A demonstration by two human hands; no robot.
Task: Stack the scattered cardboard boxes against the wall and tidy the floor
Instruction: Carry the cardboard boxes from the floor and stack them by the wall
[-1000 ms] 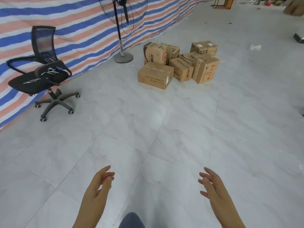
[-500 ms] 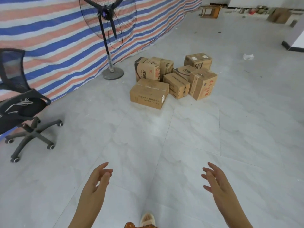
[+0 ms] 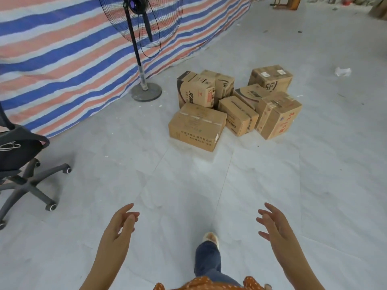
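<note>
cluster of brown cardboard boxes (image 3: 232,107) sits on the pale tiled floor (image 3: 146,185), well ahead of both hands & apart from the striped tarp wall (image 3: 62,59). left hand (image 3: 119,227) & right hand (image 3: 274,227) empty, fingers loosely spread. step looks like the approach; next: reach nearest box, grip w/ both hands.

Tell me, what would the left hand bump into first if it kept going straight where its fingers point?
Probably the big flat box at the front of the pile. The left hand points up and a bit right over bare floor, though depth is hard to judge.
</note>
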